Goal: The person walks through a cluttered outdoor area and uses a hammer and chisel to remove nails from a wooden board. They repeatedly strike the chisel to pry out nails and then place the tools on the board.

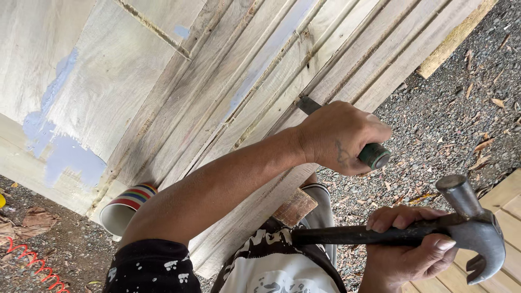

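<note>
My left hand (pixel 339 138) grips a chisel with a green handle (pixel 374 155). Its flat metal blade (pixel 308 104) rests against a seam between pale wooden planks (pixel 217 81). My right hand (pixel 407 249) holds a claw hammer by its dark handle (pixel 353 235). The steel head (pixel 472 228) sits just right of the fingers, below and to the right of the chisel's handle end and apart from it. My left forearm crosses the planks from the lower left.
The planks form a slanted stack with blue paint patches (pixel 65 157). A striped cylinder (pixel 130 206) pokes out under them. A small wooden block (pixel 294 206) lies by my leg. Grey gravel (pixel 445 119), a red coiled cord (pixel 32 260) and lighter boards (pixel 504 201) surround it.
</note>
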